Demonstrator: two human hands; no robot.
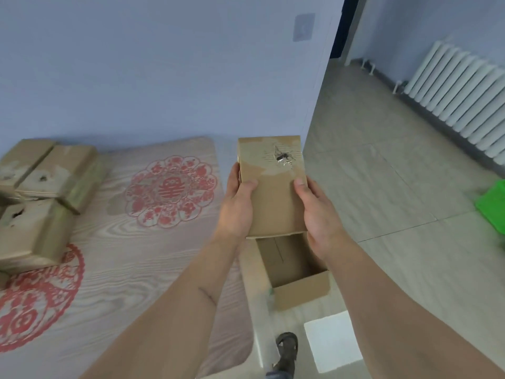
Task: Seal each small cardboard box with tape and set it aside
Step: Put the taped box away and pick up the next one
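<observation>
Head view, from left to right: a cluster of taped cardboard boxes (41, 192) sits at the far left edge of a bed board (142, 258), whose wood-grain surface carries red paper-cut style medallions. The boxes lie touching one another, and several show torn patches on their tops. Past the board's right edge, both bare forearms reach forward. The left hand (237, 203) grips the left side of a small cardboard box (273, 192), thumb curled onto its top face and the other fingers hidden behind the side. The right hand (318, 214) grips the box's right side in the same way, thumb pressed on top. This box is held up in the air, just off the board's right edge, long side pointing away from the person; a torn hole with crumpled tape marks its far end. Directly beneath it, on the floor, stands an open carton (297, 277) with its inside visible. Nearer the bottom edge a sandalled foot (287, 348) rests on the tiles beside a bright patch of light. Farther right, a white radiator (461, 97) lines the wall, and something green (493, 206) lies at the right edge.
</observation>
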